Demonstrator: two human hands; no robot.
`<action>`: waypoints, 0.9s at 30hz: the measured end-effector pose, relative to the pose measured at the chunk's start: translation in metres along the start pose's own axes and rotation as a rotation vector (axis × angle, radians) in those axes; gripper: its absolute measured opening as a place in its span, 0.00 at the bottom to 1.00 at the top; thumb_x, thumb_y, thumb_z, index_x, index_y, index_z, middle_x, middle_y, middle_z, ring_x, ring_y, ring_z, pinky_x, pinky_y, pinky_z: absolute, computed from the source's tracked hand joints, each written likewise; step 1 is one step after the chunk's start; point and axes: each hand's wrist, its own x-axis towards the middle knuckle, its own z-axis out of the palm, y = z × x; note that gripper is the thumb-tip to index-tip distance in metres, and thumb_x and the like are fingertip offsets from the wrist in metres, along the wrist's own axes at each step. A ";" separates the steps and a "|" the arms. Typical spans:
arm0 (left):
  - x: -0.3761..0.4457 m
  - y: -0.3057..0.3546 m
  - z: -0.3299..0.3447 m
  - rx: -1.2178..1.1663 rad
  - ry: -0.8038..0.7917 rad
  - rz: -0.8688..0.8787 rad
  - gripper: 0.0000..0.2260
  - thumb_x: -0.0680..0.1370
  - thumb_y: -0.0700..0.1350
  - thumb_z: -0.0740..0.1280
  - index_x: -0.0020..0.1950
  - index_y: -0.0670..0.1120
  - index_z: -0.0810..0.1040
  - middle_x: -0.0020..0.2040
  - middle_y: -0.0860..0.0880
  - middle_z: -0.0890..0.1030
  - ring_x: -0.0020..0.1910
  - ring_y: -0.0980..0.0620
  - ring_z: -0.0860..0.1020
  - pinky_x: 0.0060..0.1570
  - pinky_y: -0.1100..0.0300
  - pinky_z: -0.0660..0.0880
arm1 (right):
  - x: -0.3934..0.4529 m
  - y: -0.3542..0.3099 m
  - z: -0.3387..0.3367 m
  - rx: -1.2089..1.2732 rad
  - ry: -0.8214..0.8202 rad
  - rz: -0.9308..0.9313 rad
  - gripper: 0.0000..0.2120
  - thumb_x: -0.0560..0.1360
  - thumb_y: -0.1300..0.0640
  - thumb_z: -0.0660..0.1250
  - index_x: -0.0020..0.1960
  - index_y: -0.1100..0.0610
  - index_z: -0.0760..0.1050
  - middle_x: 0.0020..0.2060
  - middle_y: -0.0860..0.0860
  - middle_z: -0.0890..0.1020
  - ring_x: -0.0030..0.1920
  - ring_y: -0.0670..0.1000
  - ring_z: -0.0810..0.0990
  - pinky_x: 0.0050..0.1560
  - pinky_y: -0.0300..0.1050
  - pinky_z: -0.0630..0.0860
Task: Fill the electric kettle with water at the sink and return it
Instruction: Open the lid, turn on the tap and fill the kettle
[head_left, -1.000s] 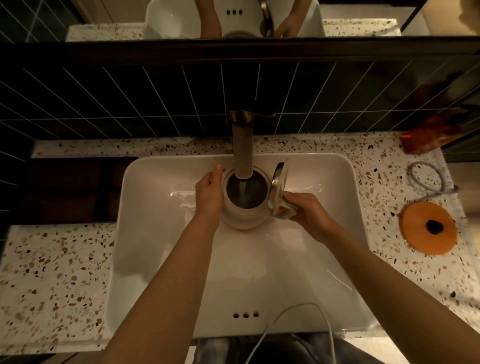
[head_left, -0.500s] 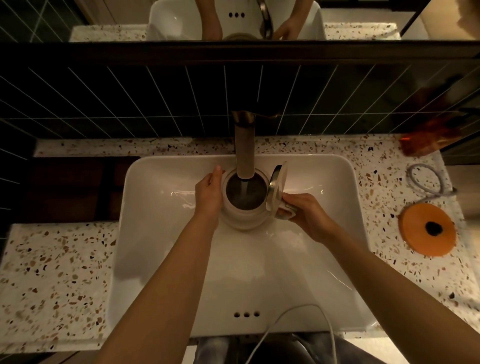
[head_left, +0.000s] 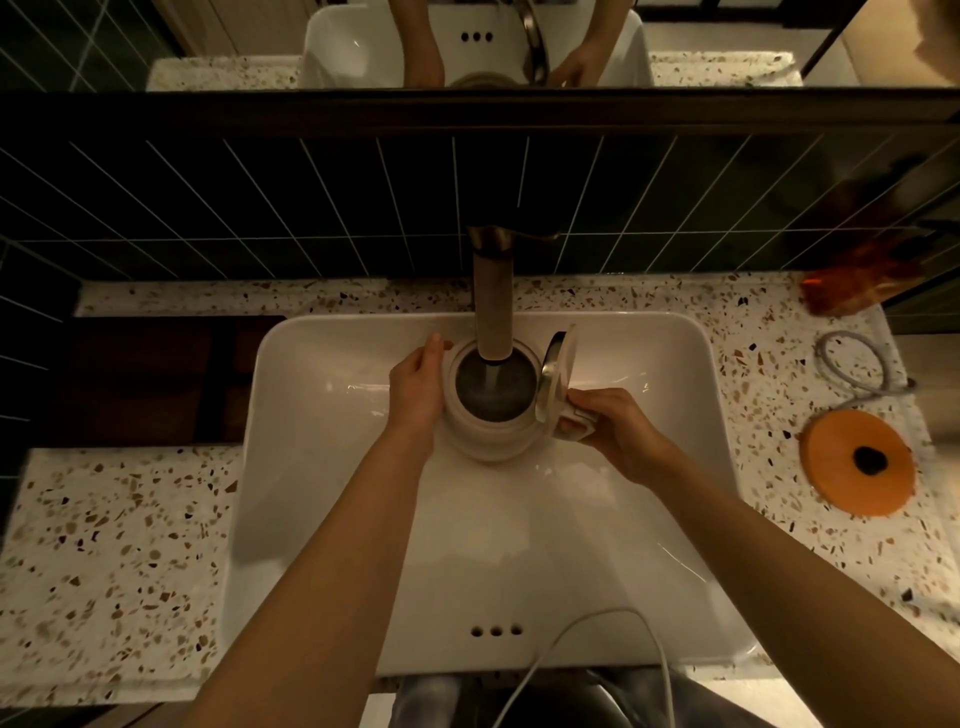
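Observation:
A white electric kettle (head_left: 493, 441) sits in the white sink (head_left: 322, 467) right under the tap (head_left: 492, 306). Its lid (head_left: 558, 374) stands open to the right. A stream of water runs from the tap into the kettle's dark inside. My left hand (head_left: 418, 389) is pressed flat against the kettle's left side. My right hand (head_left: 618, 428) is closed around the kettle's handle on the right. The kettle's orange round base (head_left: 857, 462) lies on the counter to the right of the sink.
The terrazzo counter (head_left: 114, 561) surrounds the sink. A grey cable loop (head_left: 857, 364) lies behind the orange base, and an orange-red object (head_left: 857, 291) stands at the back right. A dark recess (head_left: 156, 379) is left of the sink. A white cord (head_left: 597, 639) hangs near the front edge.
Hardly anything has moved. Both hands keep their hold on the kettle under the running tap, and the water level inside looks a little higher.

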 end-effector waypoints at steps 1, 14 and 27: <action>0.001 0.001 -0.001 0.001 0.003 0.006 0.13 0.81 0.55 0.60 0.50 0.50 0.82 0.50 0.47 0.84 0.54 0.48 0.80 0.58 0.53 0.75 | 0.001 0.000 0.000 0.000 0.005 0.001 0.12 0.77 0.60 0.60 0.43 0.60 0.83 0.37 0.52 0.85 0.41 0.49 0.83 0.49 0.49 0.77; 0.000 0.075 0.025 0.734 -0.108 1.002 0.23 0.83 0.49 0.57 0.78 0.48 0.62 0.78 0.47 0.63 0.79 0.48 0.56 0.76 0.53 0.54 | 0.004 -0.003 -0.002 0.003 0.022 0.026 0.12 0.77 0.61 0.60 0.45 0.63 0.81 0.35 0.52 0.85 0.39 0.48 0.83 0.46 0.45 0.77; 0.008 0.059 0.047 1.082 -0.221 1.205 0.24 0.82 0.54 0.54 0.77 0.49 0.64 0.78 0.48 0.64 0.79 0.46 0.55 0.76 0.44 0.49 | 0.008 -0.002 -0.009 0.020 0.042 0.060 0.13 0.75 0.58 0.61 0.45 0.64 0.81 0.38 0.55 0.84 0.42 0.53 0.82 0.55 0.54 0.76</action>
